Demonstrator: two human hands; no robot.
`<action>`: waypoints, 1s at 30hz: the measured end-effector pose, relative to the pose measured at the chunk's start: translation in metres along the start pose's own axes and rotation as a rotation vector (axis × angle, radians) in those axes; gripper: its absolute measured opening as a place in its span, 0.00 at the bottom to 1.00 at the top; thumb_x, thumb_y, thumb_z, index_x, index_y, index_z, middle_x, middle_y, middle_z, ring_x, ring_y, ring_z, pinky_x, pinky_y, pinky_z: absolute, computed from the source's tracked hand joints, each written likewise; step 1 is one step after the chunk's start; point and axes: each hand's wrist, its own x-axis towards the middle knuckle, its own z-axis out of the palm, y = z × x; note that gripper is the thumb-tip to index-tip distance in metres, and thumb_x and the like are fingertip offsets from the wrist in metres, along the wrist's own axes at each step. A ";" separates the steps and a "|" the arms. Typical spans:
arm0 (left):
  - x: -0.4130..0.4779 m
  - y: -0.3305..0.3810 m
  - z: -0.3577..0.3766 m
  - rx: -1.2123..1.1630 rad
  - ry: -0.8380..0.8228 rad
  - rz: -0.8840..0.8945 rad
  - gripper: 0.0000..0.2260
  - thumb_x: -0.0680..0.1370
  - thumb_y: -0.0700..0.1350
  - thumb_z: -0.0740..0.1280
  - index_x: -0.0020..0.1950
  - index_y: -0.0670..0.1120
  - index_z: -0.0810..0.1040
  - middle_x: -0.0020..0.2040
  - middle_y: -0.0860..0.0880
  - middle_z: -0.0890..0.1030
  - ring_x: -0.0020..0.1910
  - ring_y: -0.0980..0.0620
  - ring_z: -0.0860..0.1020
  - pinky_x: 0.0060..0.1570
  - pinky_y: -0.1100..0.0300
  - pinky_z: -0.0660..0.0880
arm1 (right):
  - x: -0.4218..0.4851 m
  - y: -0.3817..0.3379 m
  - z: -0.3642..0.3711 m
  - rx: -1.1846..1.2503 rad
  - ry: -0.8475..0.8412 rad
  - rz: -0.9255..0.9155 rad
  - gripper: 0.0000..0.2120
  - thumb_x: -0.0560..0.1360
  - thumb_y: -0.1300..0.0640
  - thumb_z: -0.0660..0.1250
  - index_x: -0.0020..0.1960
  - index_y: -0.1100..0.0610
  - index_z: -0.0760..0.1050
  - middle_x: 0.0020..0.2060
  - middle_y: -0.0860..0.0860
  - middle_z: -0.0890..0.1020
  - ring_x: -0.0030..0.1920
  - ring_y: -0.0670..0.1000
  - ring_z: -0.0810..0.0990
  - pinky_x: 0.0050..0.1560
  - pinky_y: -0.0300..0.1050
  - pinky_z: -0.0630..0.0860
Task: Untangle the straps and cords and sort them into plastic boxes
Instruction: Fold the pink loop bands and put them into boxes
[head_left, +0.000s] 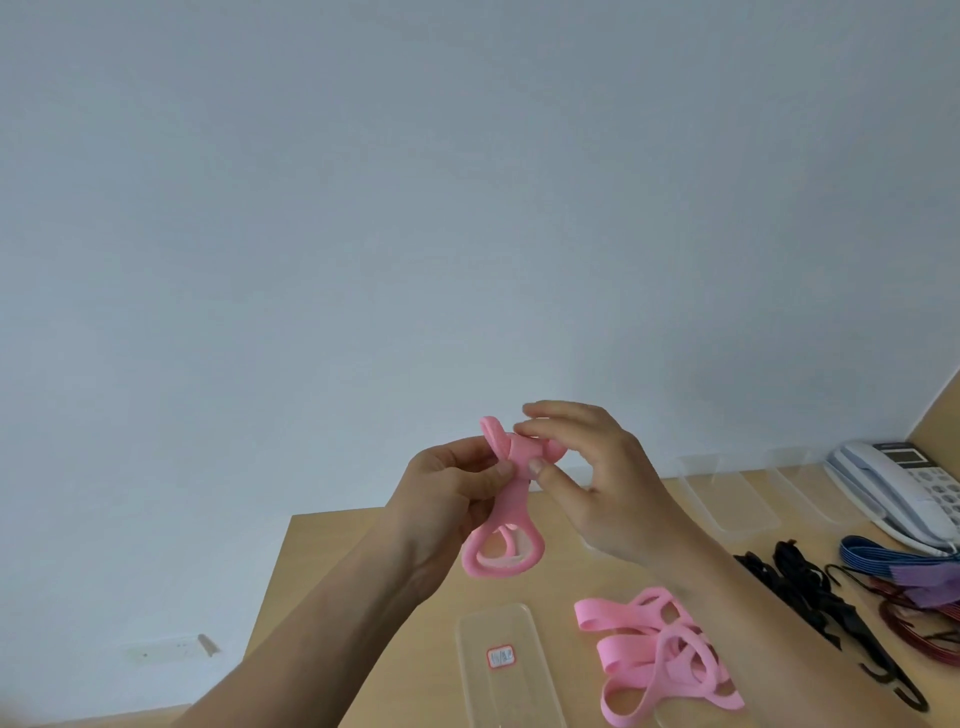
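- Nearest you, a clear box (506, 670) lay on the table (332, 587), holding only a small label; loose pink straps (660, 657) lay beside it.
- Your left hand (447, 499) and right hand (587, 478) both pinched a knotted pink strap (506, 514), held above the table.
- Farther right, two clear boxes (727, 493) looked bare; dark cords (810, 592) ran partly out of frame.

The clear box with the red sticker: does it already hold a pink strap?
No. The clear box shows only its sticker inside; the pink straps lie beside it on the table.
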 end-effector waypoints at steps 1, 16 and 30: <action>0.000 0.000 0.000 -0.004 -0.011 0.010 0.12 0.81 0.32 0.65 0.63 0.37 0.82 0.59 0.37 0.85 0.63 0.35 0.81 0.71 0.37 0.71 | 0.002 -0.001 0.000 -0.019 -0.042 0.002 0.14 0.75 0.62 0.72 0.60 0.53 0.82 0.60 0.43 0.80 0.62 0.43 0.76 0.64 0.37 0.69; -0.011 -0.004 -0.015 0.218 -0.160 -0.126 0.29 0.77 0.70 0.65 0.63 0.48 0.84 0.57 0.41 0.86 0.50 0.44 0.84 0.60 0.43 0.81 | -0.004 -0.008 0.017 -0.116 0.078 -0.013 0.10 0.71 0.67 0.75 0.49 0.55 0.83 0.41 0.43 0.82 0.47 0.48 0.77 0.51 0.41 0.74; -0.013 -0.024 -0.048 0.032 -0.244 -0.097 0.21 0.82 0.60 0.66 0.64 0.46 0.83 0.62 0.42 0.84 0.61 0.36 0.82 0.62 0.41 0.79 | -0.025 -0.019 0.060 -0.176 0.189 -0.052 0.15 0.66 0.71 0.77 0.48 0.56 0.85 0.47 0.49 0.83 0.49 0.53 0.81 0.49 0.42 0.76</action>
